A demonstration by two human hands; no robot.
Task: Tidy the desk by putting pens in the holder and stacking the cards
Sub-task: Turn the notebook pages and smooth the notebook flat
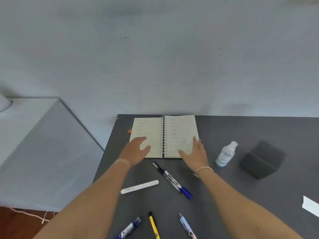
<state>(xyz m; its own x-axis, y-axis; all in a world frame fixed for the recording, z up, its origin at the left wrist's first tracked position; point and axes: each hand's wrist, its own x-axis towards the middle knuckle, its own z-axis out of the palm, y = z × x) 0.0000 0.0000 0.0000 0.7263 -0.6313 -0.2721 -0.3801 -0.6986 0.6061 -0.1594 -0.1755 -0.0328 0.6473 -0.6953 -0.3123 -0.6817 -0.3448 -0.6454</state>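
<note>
An open spiral notebook [174,128] lies at the far edge of the dark desk [241,195]. My left hand [136,150] rests flat on its left page, fingers apart. My right hand [196,152] lies spread over the lower right page. Nearer to me lie a blue marker [172,180], a white pen-like stick [139,186], a second blue marker [129,228], a yellow pen [153,225] and a light blue pen [187,226]. A black holder [260,159] stands at the right. A white card [310,205] shows at the right edge.
A small clear spray bottle [226,154] stands between the notebook and the holder. A grey surface [34,144] sits left of the desk, below a plain wall. An orange tab [129,130] pokes out from the notebook's left side.
</note>
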